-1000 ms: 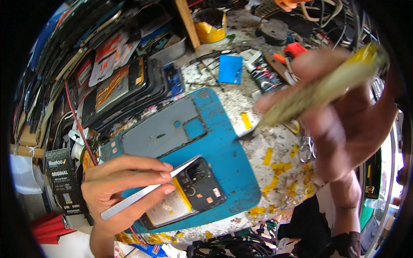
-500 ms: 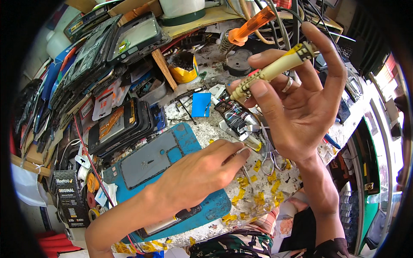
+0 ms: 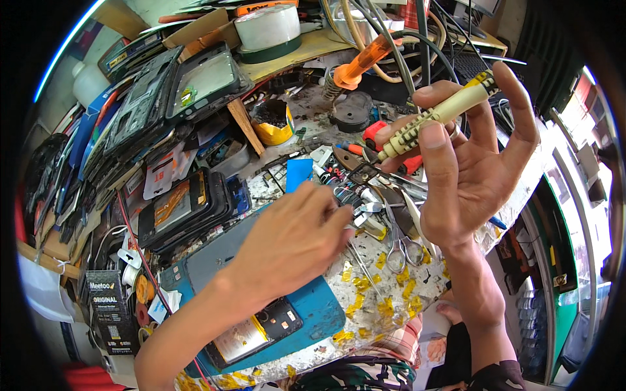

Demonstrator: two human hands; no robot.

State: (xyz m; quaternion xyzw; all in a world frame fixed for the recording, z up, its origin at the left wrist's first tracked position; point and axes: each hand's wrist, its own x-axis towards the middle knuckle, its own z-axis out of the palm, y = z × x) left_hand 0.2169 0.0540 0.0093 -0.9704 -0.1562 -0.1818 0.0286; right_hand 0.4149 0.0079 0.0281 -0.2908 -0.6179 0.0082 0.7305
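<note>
The left hand [image 3: 297, 228] is now away from the open phone [image 3: 244, 339], its fingers near the scissors [image 3: 393, 229]. The tweezers [image 3: 362, 262] it held 1 second ago now lie on the worktop [image 3: 338, 274].

Right fingers [image 3: 433, 138] hold a cream tool [image 3: 450, 109]; a phone [image 3: 259, 328] rests on a mat [image 3: 319, 309].

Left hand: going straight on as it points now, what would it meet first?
Likely the jumbled heap of metal and plastic tools just beyond the left hand, though depth is unclear.
</note>
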